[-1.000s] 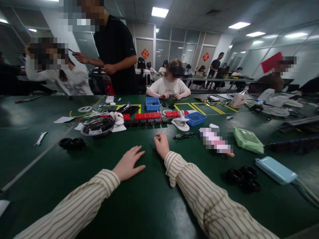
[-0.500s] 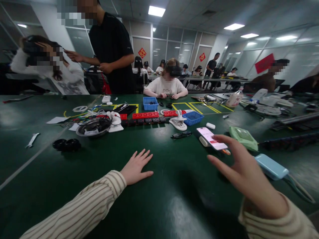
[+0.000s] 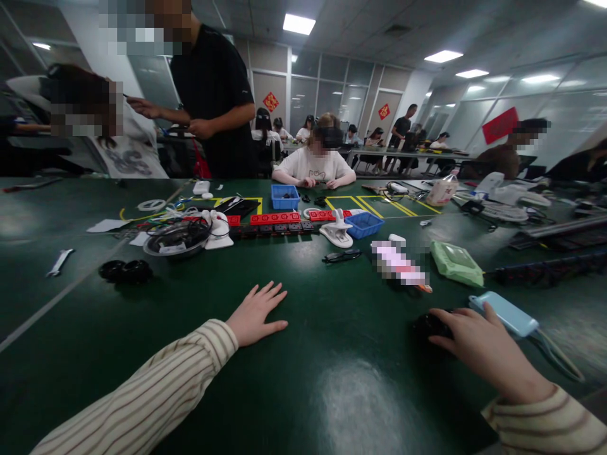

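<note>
Indoor, moderate light from ceiling panels [image 3: 298, 24]. Broad glare patch on green table [image 3: 353, 404]. Shadows soft, weak. Fisheye bending at edges; right edge smeared, right hand [image 3: 484, 351] slightly soft, probably motion blur. Some patches pixelated.

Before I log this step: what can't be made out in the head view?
Head view only.
Black round part: mostly under the right hand; gripped or merely touched, cannot tell.
Pink-white flat item: pixelated, cannot be identified.
Blue bin: contents too small to tell.
Light blue case: its cable blurs out near the right edge.
</note>
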`<state>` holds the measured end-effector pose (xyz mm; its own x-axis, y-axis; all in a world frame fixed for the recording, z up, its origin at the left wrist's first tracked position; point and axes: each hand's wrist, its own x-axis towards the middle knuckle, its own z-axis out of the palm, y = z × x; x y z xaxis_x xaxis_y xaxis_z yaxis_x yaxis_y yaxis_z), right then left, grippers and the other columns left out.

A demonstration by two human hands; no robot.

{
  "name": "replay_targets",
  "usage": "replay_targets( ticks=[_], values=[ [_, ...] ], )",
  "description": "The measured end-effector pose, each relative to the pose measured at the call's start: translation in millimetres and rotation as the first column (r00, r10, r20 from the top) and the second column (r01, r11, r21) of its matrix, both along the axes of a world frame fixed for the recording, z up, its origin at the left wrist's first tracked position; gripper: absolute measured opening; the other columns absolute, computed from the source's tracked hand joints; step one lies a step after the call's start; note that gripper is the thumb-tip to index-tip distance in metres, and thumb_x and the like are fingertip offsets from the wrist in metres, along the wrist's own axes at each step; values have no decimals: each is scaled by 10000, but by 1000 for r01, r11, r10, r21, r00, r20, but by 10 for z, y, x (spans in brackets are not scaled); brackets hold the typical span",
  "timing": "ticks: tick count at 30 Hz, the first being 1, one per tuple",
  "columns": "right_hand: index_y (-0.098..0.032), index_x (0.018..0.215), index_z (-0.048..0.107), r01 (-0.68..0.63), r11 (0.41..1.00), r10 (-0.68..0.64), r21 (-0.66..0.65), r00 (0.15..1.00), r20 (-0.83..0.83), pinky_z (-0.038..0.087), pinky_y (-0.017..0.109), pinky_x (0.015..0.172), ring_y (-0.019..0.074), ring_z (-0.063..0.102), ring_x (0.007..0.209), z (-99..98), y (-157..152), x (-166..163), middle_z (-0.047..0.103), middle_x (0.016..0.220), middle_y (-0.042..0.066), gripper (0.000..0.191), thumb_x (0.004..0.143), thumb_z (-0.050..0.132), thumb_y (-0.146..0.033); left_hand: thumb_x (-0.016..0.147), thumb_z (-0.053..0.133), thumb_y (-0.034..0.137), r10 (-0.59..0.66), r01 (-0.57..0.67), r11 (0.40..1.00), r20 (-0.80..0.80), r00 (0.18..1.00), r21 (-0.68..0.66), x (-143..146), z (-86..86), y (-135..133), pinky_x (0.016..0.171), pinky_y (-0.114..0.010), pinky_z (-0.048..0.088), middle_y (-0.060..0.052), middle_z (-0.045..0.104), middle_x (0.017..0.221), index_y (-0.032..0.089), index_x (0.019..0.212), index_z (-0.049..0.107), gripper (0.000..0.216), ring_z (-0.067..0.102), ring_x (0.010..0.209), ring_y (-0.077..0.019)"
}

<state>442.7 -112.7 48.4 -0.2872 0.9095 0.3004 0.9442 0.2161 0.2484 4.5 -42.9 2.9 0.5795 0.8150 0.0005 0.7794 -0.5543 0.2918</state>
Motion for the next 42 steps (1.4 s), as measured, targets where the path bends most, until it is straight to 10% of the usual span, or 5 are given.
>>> replay_targets(
  ticks=[6,13,22,29,42],
  values=[
    [-235,886,628,8,996,-12,-84,999,-53,308,513,863,256,585,738,37,126,-368,645,723,60,286,660,604,-409,782,355,640,8,-8,1000,-16,1000,2,8,16,-7,1045,-501,134,-51,214,1425,267,1349,242,688,160,1310,-269],
    [-175,740,590,-41,997,28,-67,983,-180,369,433,788,259,578,751,27,761,-1733,635,746,98,239,692,649,-402,782,377,621,24,-23,1000,15,1000,-4,12,0,-16,1051,-489,147,-50,226,1424,257,1346,251,682,179,1307,-260],
    [-149,888,557,-420,907,388,-29,861,-329,408,314,717,205,548,808,-93,1221,-3203,583,851,71,311,722,630,-402,729,555,397,448,-474,858,160,879,201,-310,-87,226,998,-506,217,-101,451,1267,192,1217,400,551,377,1182,-274],
    [-155,1034,493,-477,877,440,52,758,-481,406,300,722,199,484,853,-357,1267,-3240,518,914,66,374,750,561,-389,669,553,201,369,-386,919,171,914,83,-349,-14,513,739,-295,420,-53,566,850,152,793,545,135,541,819,-200],
    [-175,971,500,-440,898,357,10,715,-600,411,276,721,173,479,818,-390,1444,-3112,506,891,43,332,685,570,-328,655,587,235,294,-316,947,231,927,62,-235,-29,746,783,-321,411,-58,588,918,165,945,547,301,544,872,-228]
  ],
)
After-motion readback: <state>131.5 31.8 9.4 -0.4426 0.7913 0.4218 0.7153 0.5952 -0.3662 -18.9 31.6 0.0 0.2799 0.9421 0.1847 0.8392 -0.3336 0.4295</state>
